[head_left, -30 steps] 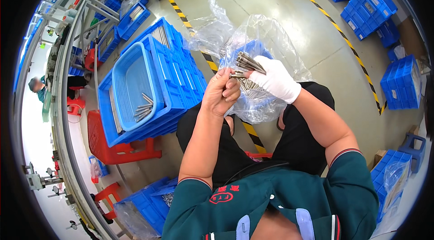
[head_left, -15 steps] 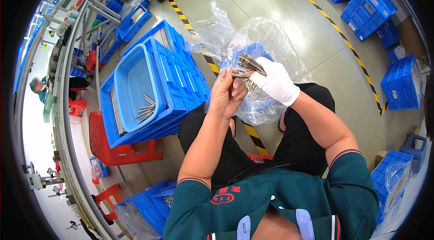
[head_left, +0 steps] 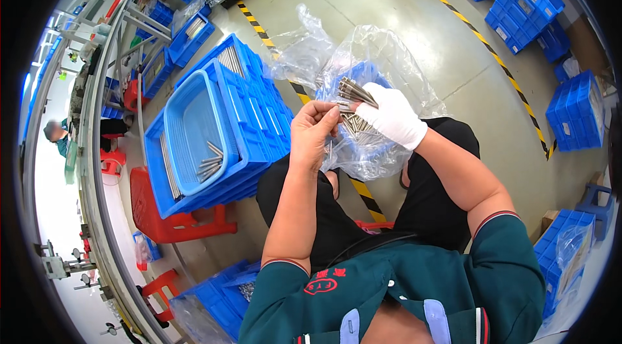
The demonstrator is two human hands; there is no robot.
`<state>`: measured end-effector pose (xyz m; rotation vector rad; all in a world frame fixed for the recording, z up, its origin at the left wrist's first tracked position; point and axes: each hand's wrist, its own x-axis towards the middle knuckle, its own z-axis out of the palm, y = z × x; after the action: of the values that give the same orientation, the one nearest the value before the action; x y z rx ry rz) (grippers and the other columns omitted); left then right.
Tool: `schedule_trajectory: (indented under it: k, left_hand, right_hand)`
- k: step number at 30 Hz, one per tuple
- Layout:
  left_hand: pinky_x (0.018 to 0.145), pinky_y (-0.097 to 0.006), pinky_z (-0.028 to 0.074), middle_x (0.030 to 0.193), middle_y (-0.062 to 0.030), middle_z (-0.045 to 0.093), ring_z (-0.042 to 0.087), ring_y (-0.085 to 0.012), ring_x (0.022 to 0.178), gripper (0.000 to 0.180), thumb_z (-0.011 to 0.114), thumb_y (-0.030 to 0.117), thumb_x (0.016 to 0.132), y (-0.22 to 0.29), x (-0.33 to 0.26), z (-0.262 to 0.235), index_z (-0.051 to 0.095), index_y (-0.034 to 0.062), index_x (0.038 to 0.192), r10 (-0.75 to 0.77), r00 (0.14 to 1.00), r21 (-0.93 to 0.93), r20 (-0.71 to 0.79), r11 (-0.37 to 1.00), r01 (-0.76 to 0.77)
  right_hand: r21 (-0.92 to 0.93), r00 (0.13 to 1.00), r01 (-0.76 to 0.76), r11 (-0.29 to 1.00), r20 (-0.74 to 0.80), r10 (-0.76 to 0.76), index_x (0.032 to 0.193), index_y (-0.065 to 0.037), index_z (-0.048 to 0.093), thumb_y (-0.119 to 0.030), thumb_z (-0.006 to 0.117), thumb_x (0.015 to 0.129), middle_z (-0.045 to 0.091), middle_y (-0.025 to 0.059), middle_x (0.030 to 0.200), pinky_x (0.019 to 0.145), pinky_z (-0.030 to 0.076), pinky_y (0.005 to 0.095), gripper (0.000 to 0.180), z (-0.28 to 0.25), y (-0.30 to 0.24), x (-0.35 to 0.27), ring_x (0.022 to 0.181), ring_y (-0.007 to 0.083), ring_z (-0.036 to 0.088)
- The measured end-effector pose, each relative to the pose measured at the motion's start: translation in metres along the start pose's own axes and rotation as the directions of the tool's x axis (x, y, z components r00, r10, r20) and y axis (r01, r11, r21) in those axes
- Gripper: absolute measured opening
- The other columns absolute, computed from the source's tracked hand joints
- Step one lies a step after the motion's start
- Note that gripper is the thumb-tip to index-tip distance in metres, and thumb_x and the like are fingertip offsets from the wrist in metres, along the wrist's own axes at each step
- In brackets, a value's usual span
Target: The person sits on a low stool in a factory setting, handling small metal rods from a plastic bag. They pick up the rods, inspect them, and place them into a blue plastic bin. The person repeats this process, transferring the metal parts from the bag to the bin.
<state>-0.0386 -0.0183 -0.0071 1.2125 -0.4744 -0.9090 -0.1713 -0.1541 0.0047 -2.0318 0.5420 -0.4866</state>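
My right hand, in a white glove, is closed around a fanned bunch of slim metal rods pointing up and left. Just left of their lower ends is my bare left hand, its thumb and forefinger pinched together; whatever they hold is too small to make out. Beneath both hands, more metal rods lie in a clear plastic bag that lines a blue container between my knees. To the left, a light blue basket holds several similar rods in its near corner.
The basket rests on stacked blue crates holding longer rods, beside a red plastic stool. More blue crates stand far right and another blue crate at right. Yellow-black tape crosses the floor. A person sits far left.
My left hand has shifted slightly left and its fingers have drawn away from the rod ends. The right hand keeps the bunch nearly in place. The view has turned slightly.
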Motion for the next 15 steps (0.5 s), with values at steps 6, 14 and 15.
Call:
schedule_trajectory:
  k: [6, 14, 15]
  left_hand:
    - [0.059, -0.024, 0.045, 0.080, -0.0056, 0.064, 0.056, -0.0109, 0.065, 0.011, 0.069, 0.010, 0.085, 0.004, 0.006, -0.020, 0.063, 0.0020, 0.088, 0.034, 0.999, -0.094, -0.012, 0.995, -0.035]
    - [0.063, -0.023, 0.045, 0.079, -0.0034, 0.063, 0.054, -0.0107, 0.067, 0.013, 0.072, 0.006, 0.082, -0.004, 0.006, -0.014, 0.065, 0.0008, 0.090, -0.102, 0.992, -0.283, 0.068, 0.952, 0.117]
    - [0.064, -0.024, 0.046, 0.079, -0.0035, 0.063, 0.055, -0.0109, 0.067, 0.012, 0.072, 0.006, 0.081, -0.005, 0.006, -0.014, 0.065, 0.0009, 0.090, -0.118, 0.991, -0.292, 0.069, 0.947, 0.133]
  right_hand:
    - [0.016, 0.998, 0.049, 0.999, 0.049, -0.050, 0.088, -0.005, 0.057, -0.030, 0.061, 0.086, 0.058, 0.0159, 0.070, 0.062, 0.044, 0.0398, 0.025, -0.005, -0.004, -0.001, 0.067, 0.0339, 0.058]
    - [-0.039, 0.995, 0.050, 0.998, 0.090, -0.047, 0.086, -0.006, 0.056, -0.033, 0.060, 0.086, 0.059, 0.0166, 0.072, 0.063, 0.045, 0.0400, 0.027, -0.001, -0.009, -0.002, 0.069, 0.0353, 0.059]
    - [-0.055, 0.995, 0.046, 0.997, 0.093, -0.041, 0.086, -0.006, 0.056, -0.033, 0.060, 0.086, 0.060, 0.0166, 0.072, 0.063, 0.045, 0.0400, 0.027, -0.001, -0.010, -0.003, 0.069, 0.0353, 0.059]
